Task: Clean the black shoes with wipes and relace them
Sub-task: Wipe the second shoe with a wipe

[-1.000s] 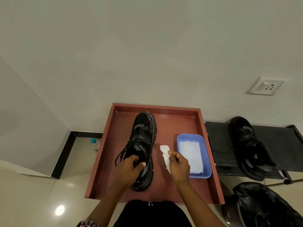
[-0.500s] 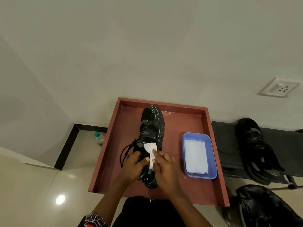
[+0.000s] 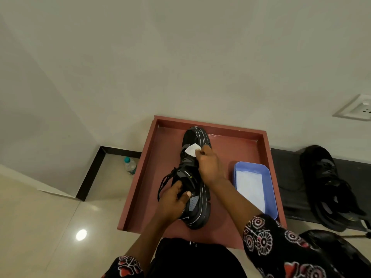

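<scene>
A black shoe (image 3: 193,177) with loose black laces lies lengthwise in the reddish-brown tray (image 3: 236,137), toe pointing away from me. My left hand (image 3: 174,199) grips the shoe at its collar near the heel. My right hand (image 3: 208,166) pinches a white wipe (image 3: 192,149) and presses it on the shoe's upper near the toe. A blue tub (image 3: 270,189) with more white wipes sits in the tray to the right of the shoe. The second black shoe (image 3: 325,183) rests on a black stand outside the tray at the right.
A small plastic bottle (image 3: 130,165) stands on the floor left of the tray, by the wall's black skirting. A black bag (image 3: 341,251) lies at the lower right. A wall socket (image 3: 359,109) is at the right edge. The wall is just behind the tray.
My right hand carried the wipe from beside the tub onto the shoe, then slid it forward from the tongue to the toe area. My left hand kept its hold near the heel.
</scene>
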